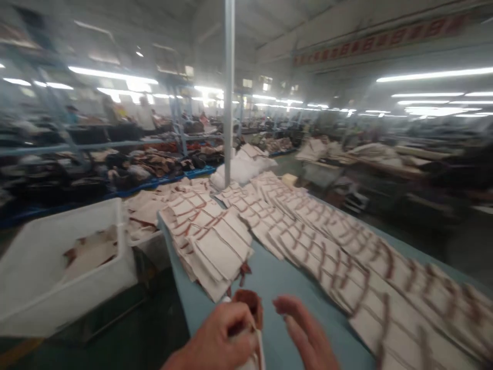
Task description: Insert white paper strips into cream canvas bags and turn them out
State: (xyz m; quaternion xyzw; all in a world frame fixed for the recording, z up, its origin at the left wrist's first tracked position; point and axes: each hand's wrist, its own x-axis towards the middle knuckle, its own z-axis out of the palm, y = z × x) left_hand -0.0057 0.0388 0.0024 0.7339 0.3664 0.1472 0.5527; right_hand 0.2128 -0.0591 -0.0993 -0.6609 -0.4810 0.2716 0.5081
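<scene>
Brown-trimmed fabric piece [249,308], just one, grasped in the left hand [215,334], right hand [304,329] open beside it.

At the bottom of the frame, a piece of cream cloth with brown trim [249,307] was gripped by the left hand [215,336]. The right hand [304,329] was held open just beside it, over a pale blue table [277,288]. Overlapping cream panels [308,241] were spread across the table, and a white plastic bin [38,277] was seen at lower left.

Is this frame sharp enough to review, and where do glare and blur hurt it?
Head view: the ceiling strip lights bloom into a pale haze over the far hall; the right hand is soft with motion blur, as are the left hand and the fabric piece it grips; the stitched fabric panels smear toward the right edge.
</scene>
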